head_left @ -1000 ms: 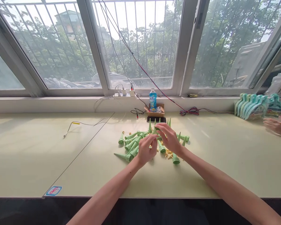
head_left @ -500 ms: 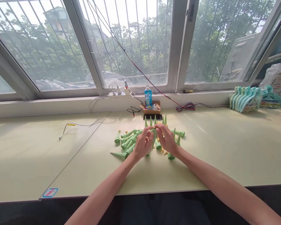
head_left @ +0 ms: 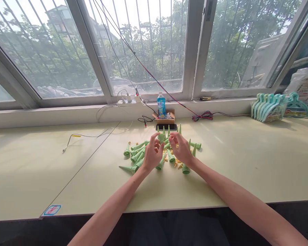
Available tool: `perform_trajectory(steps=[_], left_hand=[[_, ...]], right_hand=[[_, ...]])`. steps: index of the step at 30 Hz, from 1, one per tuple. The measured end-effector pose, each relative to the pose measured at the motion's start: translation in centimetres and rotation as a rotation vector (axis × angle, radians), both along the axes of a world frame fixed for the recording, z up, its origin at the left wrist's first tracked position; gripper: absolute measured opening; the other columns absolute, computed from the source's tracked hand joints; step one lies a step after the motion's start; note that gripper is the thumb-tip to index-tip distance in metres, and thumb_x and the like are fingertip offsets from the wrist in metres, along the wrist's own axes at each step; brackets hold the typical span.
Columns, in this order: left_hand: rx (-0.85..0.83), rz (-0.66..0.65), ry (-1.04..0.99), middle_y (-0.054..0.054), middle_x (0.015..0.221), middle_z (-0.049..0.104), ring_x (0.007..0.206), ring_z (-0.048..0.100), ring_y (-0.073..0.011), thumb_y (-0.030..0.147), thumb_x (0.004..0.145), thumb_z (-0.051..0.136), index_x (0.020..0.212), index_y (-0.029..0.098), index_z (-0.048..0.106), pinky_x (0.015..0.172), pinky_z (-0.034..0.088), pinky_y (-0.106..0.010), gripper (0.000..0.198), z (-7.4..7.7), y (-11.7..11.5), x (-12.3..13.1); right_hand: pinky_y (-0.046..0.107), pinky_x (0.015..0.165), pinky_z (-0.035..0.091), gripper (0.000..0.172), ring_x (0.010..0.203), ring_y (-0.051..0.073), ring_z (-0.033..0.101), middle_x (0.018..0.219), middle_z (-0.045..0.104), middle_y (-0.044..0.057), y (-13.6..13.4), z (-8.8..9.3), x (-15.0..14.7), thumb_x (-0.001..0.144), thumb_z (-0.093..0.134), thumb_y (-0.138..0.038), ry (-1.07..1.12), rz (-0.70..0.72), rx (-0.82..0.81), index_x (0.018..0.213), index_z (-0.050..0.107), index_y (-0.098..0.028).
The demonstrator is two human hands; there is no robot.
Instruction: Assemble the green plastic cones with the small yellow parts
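Between the thumb and index finger of my left hand (head_left: 153,153) is a green plastic cone-shaped spike (head_left: 161,138), its wide ribbed end raised. My right hand (head_left: 180,149) is just to its right, fingers curled but apart, with nothing visible held in them. Around both hands are several more green spikes. Some lie in a heap (head_left: 138,155) on the left, and others stand point-up, such as one spike (head_left: 194,150) by my right wrist. Small yellow pieces (head_left: 179,165) are scattered among them, partly hidden by my hands.
Behind the spikes lie a dark phone (head_left: 166,127) and a small cardboard box (head_left: 166,120) with a blue bottle (head_left: 161,105). A coiled cable (head_left: 202,116) is farther right, near green and blue hangers (head_left: 268,107). A white cable (head_left: 92,136) crosses the pale table (head_left: 246,164).
My hands have moved apart from their shared pinch. The spike that hung upright between them is now turned, its wide end up by my left fingers. The view has shifted slightly.
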State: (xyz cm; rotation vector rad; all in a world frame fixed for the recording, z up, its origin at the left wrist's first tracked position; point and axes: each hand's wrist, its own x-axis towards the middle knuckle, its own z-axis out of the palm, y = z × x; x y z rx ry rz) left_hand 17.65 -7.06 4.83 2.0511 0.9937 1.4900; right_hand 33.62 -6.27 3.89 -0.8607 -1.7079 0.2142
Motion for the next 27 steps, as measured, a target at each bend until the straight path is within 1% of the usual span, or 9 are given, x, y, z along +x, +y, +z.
perform_trajectory(steps=[3,6,8,13,16,21,27], left_hand=[[-0.042,0.039,-0.065,0.003,0.075,0.051,0.052,0.047,-0.0066,0.033,0.092,0.054,0.127,0.027,0.043,0.041,0.038,-0.014,0.038,0.23,0.04,-0.06],[-0.074,0.052,-0.089,0.003,0.075,0.052,0.053,0.048,-0.0072,0.033,0.092,0.054,0.127,0.026,0.043,0.040,0.036,-0.014,0.038,0.25,0.01,-0.06],[-0.074,0.053,-0.094,0.003,0.074,0.051,0.052,0.047,-0.0066,0.033,0.091,0.055,0.127,0.026,0.043,0.040,0.035,-0.013,0.038,0.19,0.00,-0.04],[-0.070,0.050,-0.089,0.003,0.075,0.049,0.051,0.045,-0.0051,0.032,0.091,0.056,0.125,0.026,0.044,0.041,0.035,-0.013,0.037,0.08,0.01,0.04],[-0.079,0.045,-0.088,0.003,0.075,0.050,0.051,0.045,-0.0052,0.030,0.090,0.057,0.125,0.026,0.044,0.041,0.035,-0.013,0.038,0.16,-0.05,0.09],[-0.092,0.039,-0.083,0.003,0.077,0.052,0.051,0.046,-0.0051,0.028,0.087,0.060,0.124,0.026,0.045,0.041,0.035,-0.013,0.040,0.30,-0.22,0.20],[-0.092,0.030,-0.059,0.005,0.074,0.047,0.049,0.042,-0.0044,0.027,0.087,0.061,0.122,0.026,0.045,0.041,0.035,-0.013,0.039,0.25,-0.28,0.25]], right_hand=[[0.027,0.061,0.044,0.008,0.067,0.014,0.055,0.081,0.061,0.004,0.09,0.05,0.18,0.095,0.048,-0.022,-0.178,0.055,-0.031,0.093,0.055,-0.019],[0.027,0.064,0.041,0.011,0.066,0.014,0.051,0.072,0.059,0.002,-0.03,0.15,0.30,0.087,0.053,-0.013,-0.393,0.129,-0.046,0.077,0.055,-0.018],[0.029,0.068,0.040,0.013,0.067,0.014,0.050,0.070,0.058,0.002,-0.23,0.22,0.31,0.082,0.056,-0.011,-0.488,0.154,-0.042,0.071,0.055,-0.018],[0.031,0.072,0.037,0.004,0.071,0.016,0.049,0.073,0.058,0.002,-0.77,0.38,0.33,0.075,0.062,-0.015,-0.657,0.141,-0.089,0.072,0.060,-0.018],[0.033,0.075,0.037,0.001,0.073,0.017,0.049,0.074,0.057,0.003,-0.85,0.28,0.37,0.075,0.063,-0.018,-0.721,0.140,-0.099,0.075,0.062,-0.018],[0.035,0.076,0.036,0.007,0.076,0.019,0.048,0.075,0.055,0.003,-0.70,-0.12,0.28,0.076,0.065,-0.022,-0.775,0.124,-0.103,0.073,0.062,-0.018],[0.034,0.074,0.038,0.008,0.076,0.018,0.047,0.075,0.054,0.003,-0.86,-0.16,0.20,0.078,0.062,-0.017,-0.787,0.133,-0.124,0.071,0.059,-0.018]])
